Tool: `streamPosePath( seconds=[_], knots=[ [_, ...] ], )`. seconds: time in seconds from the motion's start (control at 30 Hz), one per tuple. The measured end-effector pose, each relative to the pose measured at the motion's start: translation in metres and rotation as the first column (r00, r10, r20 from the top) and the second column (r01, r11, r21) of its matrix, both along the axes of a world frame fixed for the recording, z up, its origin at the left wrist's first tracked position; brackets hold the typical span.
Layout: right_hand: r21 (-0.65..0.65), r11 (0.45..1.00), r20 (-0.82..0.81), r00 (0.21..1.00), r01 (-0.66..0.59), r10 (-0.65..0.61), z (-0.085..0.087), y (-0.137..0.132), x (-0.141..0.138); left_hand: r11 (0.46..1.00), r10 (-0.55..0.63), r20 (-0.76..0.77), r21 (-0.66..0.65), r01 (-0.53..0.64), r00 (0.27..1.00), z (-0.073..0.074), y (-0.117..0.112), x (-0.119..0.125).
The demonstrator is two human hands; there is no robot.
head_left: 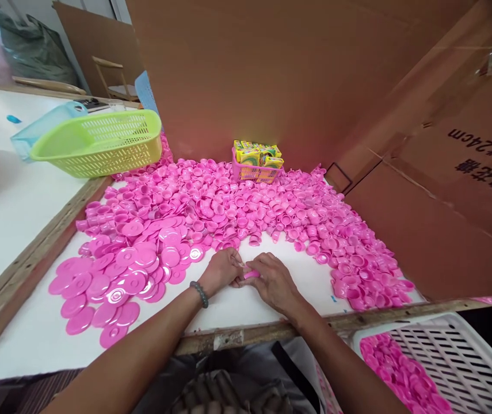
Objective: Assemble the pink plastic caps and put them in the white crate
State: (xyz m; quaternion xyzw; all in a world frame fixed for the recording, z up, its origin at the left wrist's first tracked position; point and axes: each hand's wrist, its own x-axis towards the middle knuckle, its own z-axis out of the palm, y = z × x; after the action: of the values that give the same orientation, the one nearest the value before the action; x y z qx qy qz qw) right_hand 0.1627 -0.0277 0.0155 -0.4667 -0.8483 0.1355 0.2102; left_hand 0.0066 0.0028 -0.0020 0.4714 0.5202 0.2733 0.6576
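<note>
1. Tall brown cardboard sheets (246, 75) are stood behind and beside the work.
2. The flat white, wood-edged tabletop (301, 282) is heaped with glossy pink plastic cups (239, 202).
3. Near its front edge, a small pink plastic piece (252, 274) – smooth, partly hidden – is pinched between the left hand (222, 269) and right hand (275, 283).

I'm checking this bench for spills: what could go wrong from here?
Pink cups heaped near the right end of the wooden front edge could be nudged over it, perhaps into the white crate. The flat pink discs lie loosely overlapped beside the left forearm, so a sweep might scatter them.
</note>
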Motion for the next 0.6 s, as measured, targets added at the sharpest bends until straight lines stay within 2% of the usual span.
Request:
streamPosePath(
  seconds=[0.13, 0.23, 0.33, 0.5, 0.6],
  knots=[
    [0.041, 0.999, 0.052, 0.998, 0.027, -0.029, -0.001, -0.002, -0.002, 1.000, -0.014, -0.012, 0.013, 0.015, 1.000, 0.004, -0.001, 0.000],
    [0.080, 0.989, 0.043, 0.991, 0.127, -0.130, -0.006, -0.006, -0.003, 0.997, -0.031, 0.036, 0.077, 0.028, 0.999, 0.005, -0.003, -0.003],
    [0.113, 0.973, 0.032, 0.978, 0.203, -0.208, -0.010, -0.011, -0.003, 0.996, -0.042, 0.109, 0.084, 0.033, 0.993, 0.003, -0.005, -0.005],
    [0.037, 0.994, 0.003, 0.994, 0.106, -0.106, -0.007, -0.017, 0.003, 0.996, -0.066, 0.145, 0.065, 0.057, 0.987, 0.000, -0.004, -0.006],
    [0.048, 0.993, 0.027, 0.994, 0.106, -0.107, -0.004, -0.018, 0.003, 0.996, -0.084, 0.146, 0.048, 0.078, 0.986, 0.002, -0.004, -0.006]
  ],
)
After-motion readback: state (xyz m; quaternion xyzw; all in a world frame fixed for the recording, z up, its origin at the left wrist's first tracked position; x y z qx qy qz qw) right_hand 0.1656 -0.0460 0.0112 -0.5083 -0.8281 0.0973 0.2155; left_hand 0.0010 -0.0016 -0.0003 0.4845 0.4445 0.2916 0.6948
